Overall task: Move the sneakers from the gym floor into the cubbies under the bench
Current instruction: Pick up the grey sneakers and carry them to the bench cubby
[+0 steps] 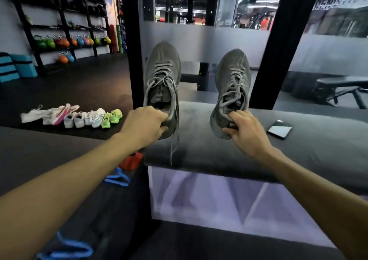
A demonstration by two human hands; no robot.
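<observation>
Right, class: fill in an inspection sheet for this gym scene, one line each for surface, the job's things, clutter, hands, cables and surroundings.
Surface: grey padded bench, open space beneath it.
Job's things: two grey sneakers, left sneaker and right sneaker, held above the bench; row of white, pink and green sneakers on the floor.
Clutter: phone on the bench; red band and blue bands below.
Hands: left hand and right hand each grip a heel.
Cables: nothing seen.
Surroundings: kettlebell rack, weight bench.

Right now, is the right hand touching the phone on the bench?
Apart. The head view shows the right hand gripping a grey sneaker, with bare bench cushion between it and the phone.
</observation>
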